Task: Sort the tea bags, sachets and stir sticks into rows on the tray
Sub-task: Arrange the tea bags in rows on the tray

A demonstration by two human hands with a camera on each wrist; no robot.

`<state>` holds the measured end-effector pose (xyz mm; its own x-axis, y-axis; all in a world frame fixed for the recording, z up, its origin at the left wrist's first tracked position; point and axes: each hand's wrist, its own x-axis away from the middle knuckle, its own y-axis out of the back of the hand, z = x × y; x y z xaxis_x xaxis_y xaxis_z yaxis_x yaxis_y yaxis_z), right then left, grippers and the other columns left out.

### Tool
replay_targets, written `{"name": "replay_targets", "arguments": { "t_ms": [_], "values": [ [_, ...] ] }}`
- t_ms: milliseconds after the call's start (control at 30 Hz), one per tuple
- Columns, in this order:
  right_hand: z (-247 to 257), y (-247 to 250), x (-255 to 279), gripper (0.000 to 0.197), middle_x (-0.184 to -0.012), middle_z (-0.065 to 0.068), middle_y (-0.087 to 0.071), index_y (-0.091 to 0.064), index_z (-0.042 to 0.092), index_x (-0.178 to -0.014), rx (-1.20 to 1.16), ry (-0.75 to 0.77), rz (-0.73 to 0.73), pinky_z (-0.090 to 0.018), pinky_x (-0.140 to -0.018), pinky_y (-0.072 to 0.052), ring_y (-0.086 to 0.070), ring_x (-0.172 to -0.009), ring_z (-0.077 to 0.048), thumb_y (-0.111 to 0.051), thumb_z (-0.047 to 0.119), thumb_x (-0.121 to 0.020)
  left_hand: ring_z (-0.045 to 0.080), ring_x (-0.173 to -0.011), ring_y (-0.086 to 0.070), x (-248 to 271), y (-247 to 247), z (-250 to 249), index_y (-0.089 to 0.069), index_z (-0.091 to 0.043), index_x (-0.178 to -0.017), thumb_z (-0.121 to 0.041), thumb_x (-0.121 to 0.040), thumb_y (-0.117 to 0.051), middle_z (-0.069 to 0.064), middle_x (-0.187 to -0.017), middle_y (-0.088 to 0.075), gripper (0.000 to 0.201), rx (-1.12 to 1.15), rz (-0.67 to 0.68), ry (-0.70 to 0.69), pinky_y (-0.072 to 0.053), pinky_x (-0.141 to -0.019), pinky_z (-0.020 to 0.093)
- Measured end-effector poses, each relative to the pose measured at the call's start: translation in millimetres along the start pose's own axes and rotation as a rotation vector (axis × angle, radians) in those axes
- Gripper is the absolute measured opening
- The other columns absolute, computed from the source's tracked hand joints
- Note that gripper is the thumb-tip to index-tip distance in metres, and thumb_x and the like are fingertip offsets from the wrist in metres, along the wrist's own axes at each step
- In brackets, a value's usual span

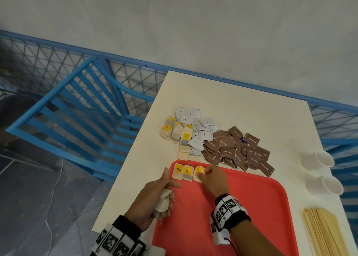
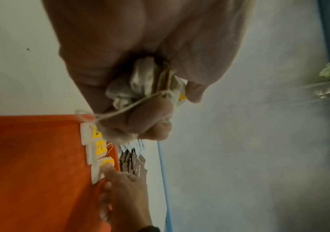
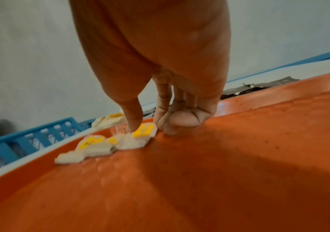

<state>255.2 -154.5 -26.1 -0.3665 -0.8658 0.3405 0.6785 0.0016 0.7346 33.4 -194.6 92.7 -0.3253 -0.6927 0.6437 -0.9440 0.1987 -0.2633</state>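
Observation:
A red tray (image 1: 251,207) lies on the white table. Two yellow-tagged tea bags (image 1: 178,170) lie side by side at its far left corner, and a third tea bag (image 1: 199,169) lies to their right. My right hand (image 1: 203,173) pinches this third bag, thumb on its yellow tag (image 3: 142,131) and curled fingers (image 3: 172,124) at its right edge. My left hand (image 1: 166,193) hovers over the tray's left rim and grips a crumpled bunch of tea bags (image 1: 164,203), strings dangling (image 2: 120,109).
Beyond the tray lie heaps of loose tea bags (image 1: 176,132), white sachets (image 1: 199,128) and brown sachets (image 1: 236,149). Two white cups (image 1: 319,160) lie on their sides at the right, wooden stir sticks (image 1: 321,232) nearer. A blue chair (image 1: 77,110) stands left of the table.

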Motion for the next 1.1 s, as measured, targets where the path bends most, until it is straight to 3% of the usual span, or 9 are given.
{"name": "replay_targets", "arguments": {
  "t_ms": [100, 267, 467, 567, 633, 767, 900, 1000, 1100],
  "values": [
    [-1.0, -14.5, -0.5, 0.023, -0.091, 0.002, -0.062, -0.054, 0.021, -0.09, 0.036, 0.071, 0.019, -0.03, -0.073, -0.044, -0.058, -0.087, -0.02, -0.074, 0.03, -0.082, 0.016, -0.052, -0.052, 4.4, 3.6, 0.4, -0.069, -0.006, -0.105, -0.07, -0.083, -0.048, 0.006, -0.067, -0.056, 0.071, -0.012, -0.019, -0.01, -0.035, -0.044, 0.022],
    [-4.1, -19.4, 1.1, 0.026, -0.091, -0.001, -0.065, -0.055, 0.019, -0.095, 0.019, 0.031, 0.007, -0.03, -0.074, -0.046, -0.061, -0.087, -0.022, -0.074, 0.032, -0.083, 0.016, -0.048, -0.052, 5.5, 13.0, 8.4, -0.068, -0.005, -0.107, -0.072, -0.083, -0.05, 0.008, -0.067, -0.056, 0.073, -0.021, -0.04, -0.025, -0.031, -0.044, 0.022],
    [0.0, -14.0, 4.6, 0.021, -0.093, -0.001, -0.064, -0.052, 0.019, -0.092, -0.006, 0.041, 0.007, -0.03, -0.071, -0.041, -0.06, -0.089, -0.024, -0.069, 0.029, -0.086, 0.018, -0.05, -0.055, -1.3, 6.8, 7.0, -0.069, -0.004, -0.106, -0.073, -0.084, -0.039, 0.009, -0.067, -0.057, 0.078, 0.074, -0.006, 0.023, -0.039, -0.041, 0.022],
    [16.6, 10.4, 17.6, 0.017, -0.078, 0.002, -0.063, -0.054, 0.023, -0.084, -0.112, 0.151, -0.002, -0.03, -0.068, -0.045, -0.061, -0.077, -0.014, -0.07, 0.026, -0.086, 0.019, -0.047, -0.055, -2.9, 1.7, 3.4, -0.07, -0.003, -0.107, -0.074, -0.086, -0.034, 0.011, -0.066, -0.056, 0.082, 0.18, 0.057, 0.048, -0.038, -0.038, 0.02],
    [35.0, 41.0, 43.2, 0.012, -0.066, 0.009, -0.056, -0.061, 0.022, -0.082, -0.225, 0.32, 0.013, -0.017, -0.06, -0.04, -0.051, -0.061, -0.002, -0.072, 0.02, -0.087, 0.018, -0.044, -0.055, -1.7, -4.9, 0.6, -0.069, -0.002, -0.11, -0.073, -0.089, -0.03, 0.012, -0.065, -0.056, 0.084, 0.215, 0.103, 0.053, -0.037, -0.035, 0.018],
    [58.9, 101.6, 103.3, 0.01, -0.079, 0.011, -0.063, -0.072, 0.023, -0.097, -0.348, 0.561, 0.272, -0.013, -0.063, -0.041, -0.054, -0.071, -0.006, -0.072, 0.025, -0.088, 0.02, -0.04, -0.054, -0.2, -26.2, 0.2, -0.071, -0.004, -0.098, -0.077, -0.087, -0.023, 0.015, -0.063, -0.055, 0.088, 0.172, 0.23, 0.051, -0.037, -0.035, 0.016],
    [50.4, 120.4, 114.0, 0.027, -0.099, 0.009, -0.061, -0.071, 0.03, -0.111, -0.206, 0.584, 0.331, -0.011, -0.072, -0.04, -0.056, -0.084, -0.006, -0.074, 0.038, -0.085, 0.024, -0.044, -0.05, -3.2, -44.8, 13.2, -0.057, 0.018, -0.092, -0.099, -0.067, -0.03, 0.019, -0.065, -0.054, 0.122, -0.039, 0.411, 0.046, -0.038, -0.04, 0.022],
    [45.1, 122.6, 121.7, 0.021, -0.096, 0.009, -0.062, -0.073, 0.026, -0.101, -0.181, 0.611, 0.324, -0.016, -0.075, -0.041, -0.057, -0.087, -0.01, -0.078, 0.033, -0.082, 0.024, -0.043, -0.052, -0.3, -54.7, 16.8, -0.061, 0.015, -0.085, -0.098, -0.067, -0.029, 0.018, -0.059, -0.056, 0.118, -0.084, 0.523, 0.05, -0.04, -0.041, 0.024],
    [42.4, 132.8, 129.9, 0.009, -0.081, 0.005, -0.066, -0.07, 0.022, -0.087, -0.381, 0.572, 0.34, -0.024, -0.065, -0.042, -0.059, -0.068, -0.008, -0.077, 0.028, -0.084, 0.018, -0.043, -0.054, 7.4, -62.2, 15.0, -0.068, -0.001, -0.074, -0.095, -0.068, -0.036, 0.011, -0.057, -0.06, 0.099, -0.147, 0.538, 0.013, -0.04, -0.042, 0.023]
  ]
}}
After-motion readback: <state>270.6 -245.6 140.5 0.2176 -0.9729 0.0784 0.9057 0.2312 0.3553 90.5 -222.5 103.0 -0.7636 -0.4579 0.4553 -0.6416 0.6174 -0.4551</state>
